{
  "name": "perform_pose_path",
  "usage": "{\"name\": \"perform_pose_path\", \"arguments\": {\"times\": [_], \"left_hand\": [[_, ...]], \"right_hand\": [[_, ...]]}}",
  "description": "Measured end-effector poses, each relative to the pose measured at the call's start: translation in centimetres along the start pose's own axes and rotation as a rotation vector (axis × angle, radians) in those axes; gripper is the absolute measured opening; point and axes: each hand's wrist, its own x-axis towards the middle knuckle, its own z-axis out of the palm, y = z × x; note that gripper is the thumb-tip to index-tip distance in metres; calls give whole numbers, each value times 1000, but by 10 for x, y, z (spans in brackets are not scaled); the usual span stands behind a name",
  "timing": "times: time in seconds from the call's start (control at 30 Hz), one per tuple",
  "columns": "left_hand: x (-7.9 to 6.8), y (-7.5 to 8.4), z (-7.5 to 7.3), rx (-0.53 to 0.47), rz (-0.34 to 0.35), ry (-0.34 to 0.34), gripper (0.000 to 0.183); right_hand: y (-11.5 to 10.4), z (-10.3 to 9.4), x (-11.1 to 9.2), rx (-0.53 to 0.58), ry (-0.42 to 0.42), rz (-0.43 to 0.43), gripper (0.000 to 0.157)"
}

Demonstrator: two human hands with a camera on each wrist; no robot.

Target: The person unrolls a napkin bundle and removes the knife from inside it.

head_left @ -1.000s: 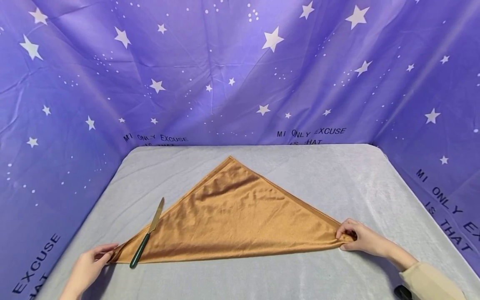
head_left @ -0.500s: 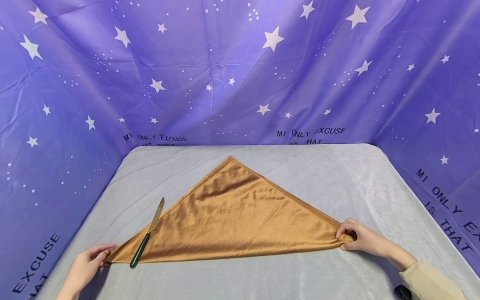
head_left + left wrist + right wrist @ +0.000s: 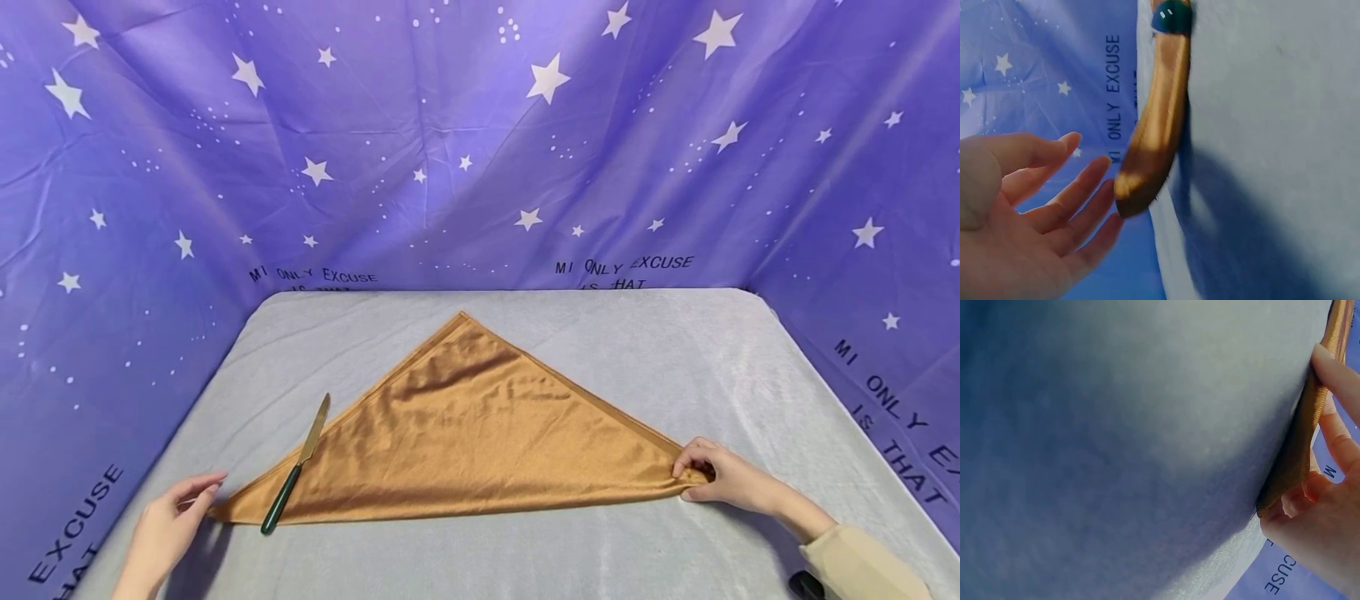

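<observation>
A shiny golden-brown cloth [image 3: 465, 425], folded into a triangle, lies on the table with its peak pointing away. Across its left part rests a table knife [image 3: 283, 492] with a dark green handle and gold blade, tip pointing away. My left hand [image 3: 168, 521] is just off the cloth's left corner, fingers and thumb spread apart with nothing between them; the left wrist view shows the fingertips close beside that corner [image 3: 1138, 187]. At the opposite corner my right hand [image 3: 727, 477] pinches the cloth [image 3: 1300, 437] between thumb and fingers.
A pale grey cover [image 3: 525, 558] lies over the table. A purple curtain with white stars [image 3: 480, 142] hangs behind and at both sides. Beside the right sleeve [image 3: 862, 558] is a small black object [image 3: 806, 583] at the bottom edge.
My left hand has let go of the cloth's left corner and its thumb and fingers have parted, shifting slightly left. The right hand, cloth and knife stay put.
</observation>
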Motion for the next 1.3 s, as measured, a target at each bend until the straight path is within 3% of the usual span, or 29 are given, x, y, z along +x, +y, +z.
{"name": "perform_pose_path", "arguments": {"times": [0.2,0.27,0.37,0.57,0.63,0.8,0.87,1.1,1.3], "left_hand": [[7,-40,22,33,82,51,18],[10,-43,27,27,103,41,18],[10,-31,29,-14,130,15,19],[2,23,22,-90,184,-20,17],[1,35,21,-121,173,-79,19],[1,40,25,-125,76,-273,31],[2,41,26,-128,42,-321,35],[3,41,31,-178,44,-347,37],[4,40,31,-163,-16,-429,44]], "right_hand": [[0,0,0,-13,3,9,25],[1,0,-1,-15,4,15,25],[2,1,-2,-17,6,23,25],[4,1,-2,-17,6,21,25],[5,2,-2,-11,7,16,25],[5,2,-2,5,5,4,25],[5,2,-2,2,6,3,25],[4,2,-2,-6,10,10,25],[4,2,-2,9,5,14,24]]}}
